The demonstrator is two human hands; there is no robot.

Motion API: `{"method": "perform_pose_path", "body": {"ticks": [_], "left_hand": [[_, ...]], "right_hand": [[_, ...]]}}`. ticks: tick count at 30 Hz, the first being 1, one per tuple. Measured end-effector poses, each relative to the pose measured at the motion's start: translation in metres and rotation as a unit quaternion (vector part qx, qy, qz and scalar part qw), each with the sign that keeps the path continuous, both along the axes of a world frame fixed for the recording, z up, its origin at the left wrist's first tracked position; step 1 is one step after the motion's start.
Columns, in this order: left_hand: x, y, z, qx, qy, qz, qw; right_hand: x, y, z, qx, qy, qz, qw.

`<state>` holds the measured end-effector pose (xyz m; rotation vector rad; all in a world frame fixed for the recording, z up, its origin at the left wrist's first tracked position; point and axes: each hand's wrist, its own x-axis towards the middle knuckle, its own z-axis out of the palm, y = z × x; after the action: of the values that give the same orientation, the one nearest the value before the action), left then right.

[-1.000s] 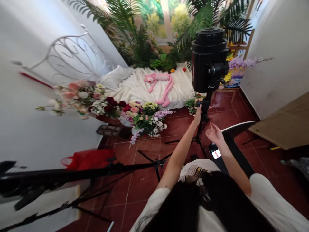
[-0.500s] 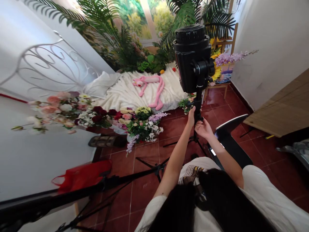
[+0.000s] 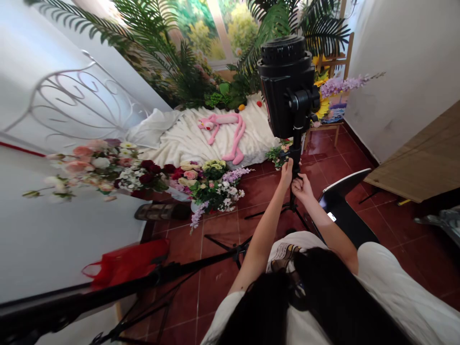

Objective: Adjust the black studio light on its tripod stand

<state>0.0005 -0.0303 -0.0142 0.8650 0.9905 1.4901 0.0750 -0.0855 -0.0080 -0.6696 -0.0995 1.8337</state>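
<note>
On a red-tiled floor facing a cream-draped bed, my left hand has its fingers wrapped around a black stand, just below the upright lamp it carries. My right hand curls beside it, slightly lower; whether it grips, I cannot tell.

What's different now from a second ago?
The right hand moved leftward to the light stand; its fingers now touch it, where before they were apart. The left hand still holds the stand, and the pink plush toy still lies on the white blanket.
</note>
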Motion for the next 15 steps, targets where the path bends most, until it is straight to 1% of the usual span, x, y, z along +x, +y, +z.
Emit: {"method": "perform_pose_path", "body": {"ticks": [1,2,3,4,6,7,8,9,11,13,15], "left_hand": [[0.000,-0.001,0.001,-0.003,0.006,-0.001,1.000],[-0.001,-0.002,0.003,-0.005,0.009,-0.002,1.000],[-0.001,-0.003,0.004,-0.005,0.010,-0.006,1.000],[-0.002,-0.003,0.005,-0.002,0.009,-0.011,1.000],[-0.002,-0.004,0.006,0.005,0.006,-0.021,1.000],[-0.003,-0.005,0.006,0.010,0.006,-0.026,1.000],[-0.003,-0.005,0.006,0.014,0.006,-0.030,0.999],[-0.003,-0.005,0.006,0.017,0.006,-0.033,0.999],[-0.003,-0.005,0.007,0.018,0.007,-0.036,0.999],[-0.003,-0.005,0.006,0.020,0.008,-0.033,0.999],[-0.003,-0.004,0.005,0.022,0.007,-0.026,0.999]], "right_hand": [[0.002,0.000,-0.002,0.024,-0.081,-0.010,0.996],[0.005,-0.001,-0.003,0.057,-0.172,-0.025,0.983],[0.010,-0.002,-0.004,0.096,-0.268,-0.040,0.958],[0.016,-0.003,-0.004,0.140,-0.363,-0.050,0.920],[0.033,-0.004,-0.002,0.221,-0.513,-0.041,0.828],[0.042,-0.003,0.000,0.252,-0.558,-0.022,0.790],[0.050,-0.002,0.002,0.276,-0.580,0.002,0.766],[0.058,0.000,0.006,0.295,-0.584,0.023,0.756],[0.068,0.005,0.016,0.325,-0.560,0.042,0.761],[0.072,0.011,0.030,0.352,-0.528,0.028,0.772],[0.066,0.017,0.047,0.372,-0.504,-0.003,0.779]]}}
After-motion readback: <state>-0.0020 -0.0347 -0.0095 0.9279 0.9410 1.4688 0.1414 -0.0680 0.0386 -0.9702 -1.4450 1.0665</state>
